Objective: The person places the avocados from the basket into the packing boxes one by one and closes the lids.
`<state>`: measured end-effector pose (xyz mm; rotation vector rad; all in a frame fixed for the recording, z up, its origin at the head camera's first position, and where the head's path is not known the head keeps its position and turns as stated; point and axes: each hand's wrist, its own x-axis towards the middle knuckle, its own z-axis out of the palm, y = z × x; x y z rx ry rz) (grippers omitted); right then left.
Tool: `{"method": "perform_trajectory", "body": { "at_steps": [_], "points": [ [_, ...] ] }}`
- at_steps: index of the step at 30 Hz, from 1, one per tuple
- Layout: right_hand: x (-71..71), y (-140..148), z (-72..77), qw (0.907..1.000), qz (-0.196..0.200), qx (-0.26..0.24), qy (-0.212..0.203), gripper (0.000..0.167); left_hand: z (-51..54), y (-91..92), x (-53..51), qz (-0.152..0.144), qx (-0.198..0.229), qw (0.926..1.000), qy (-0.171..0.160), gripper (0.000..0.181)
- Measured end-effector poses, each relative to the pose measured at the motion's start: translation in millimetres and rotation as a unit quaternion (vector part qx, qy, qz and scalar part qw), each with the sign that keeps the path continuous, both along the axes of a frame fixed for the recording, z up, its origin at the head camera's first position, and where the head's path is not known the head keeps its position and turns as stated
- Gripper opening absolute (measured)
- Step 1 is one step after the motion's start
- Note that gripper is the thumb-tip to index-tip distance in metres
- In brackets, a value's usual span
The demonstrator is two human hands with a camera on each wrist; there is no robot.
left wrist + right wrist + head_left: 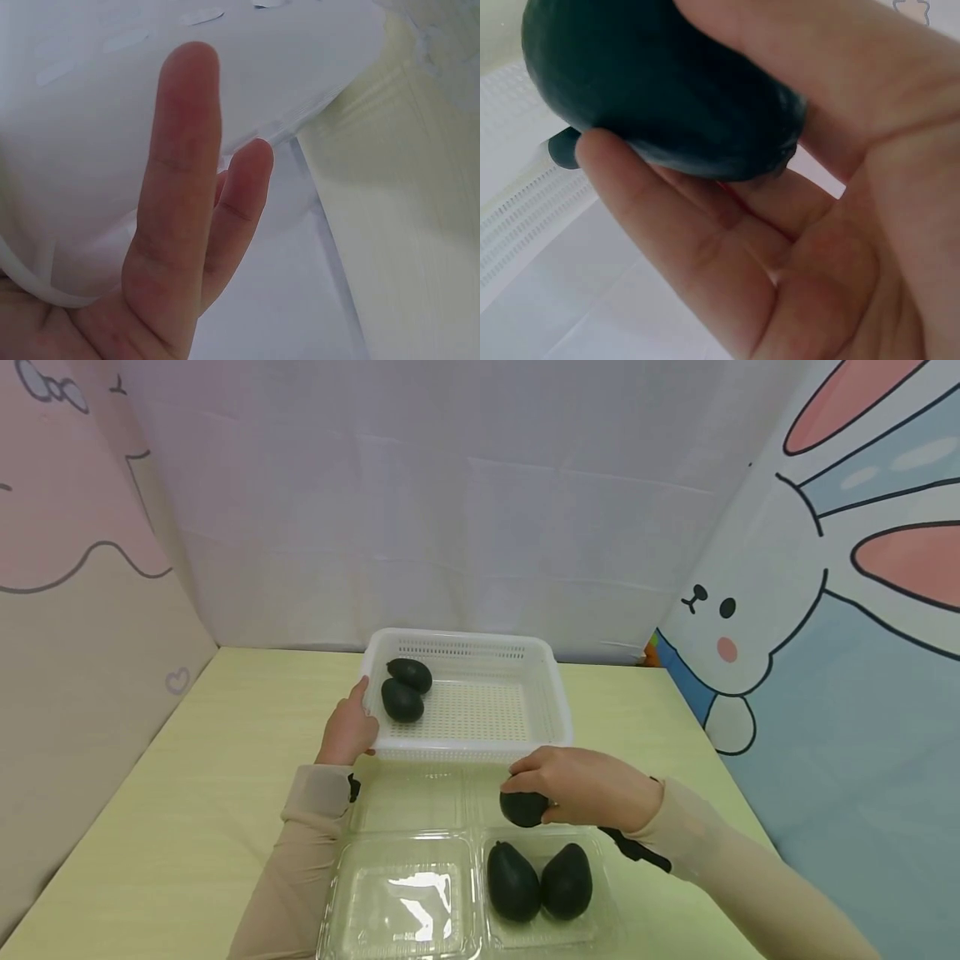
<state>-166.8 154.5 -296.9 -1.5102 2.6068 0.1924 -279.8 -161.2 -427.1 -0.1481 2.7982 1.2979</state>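
My right hand grips a dark green avocado above the clear plastic clamshell box. In the right wrist view this avocado lies between the thumb and fingers. Two more avocados sit side by side in the box's near right compartment. Farther back is a white plastic basket, with two avocados at its left end. At the basket's left side rests my left hand; the left wrist view shows its fingers extended along the outer wall.
The clamshell lies unfolded on a pale yellow table, right in front of the basket. A white sheet hangs behind the table. Printed cartoon panels stand at the left and right.
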Motion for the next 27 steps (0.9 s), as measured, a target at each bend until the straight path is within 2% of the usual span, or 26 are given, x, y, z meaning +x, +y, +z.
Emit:
{"method": "perform_trajectory", "body": {
  "at_steps": [17, 27],
  "points": [
    [18.8, 14, -7.8, 0.9995, -0.024, 0.021, -0.002, 0.05, 2.7, 0.8, -0.6, -0.001, -0.006, 1.0, -0.003, 0.072],
    [24.5, 18, -12.4, 0.9989, -0.033, 0.031, -0.012, 0.052, 1.2, -0.3, -1.4, -0.004, -0.007, 1.0, -0.003, 0.072]
  ]
}}
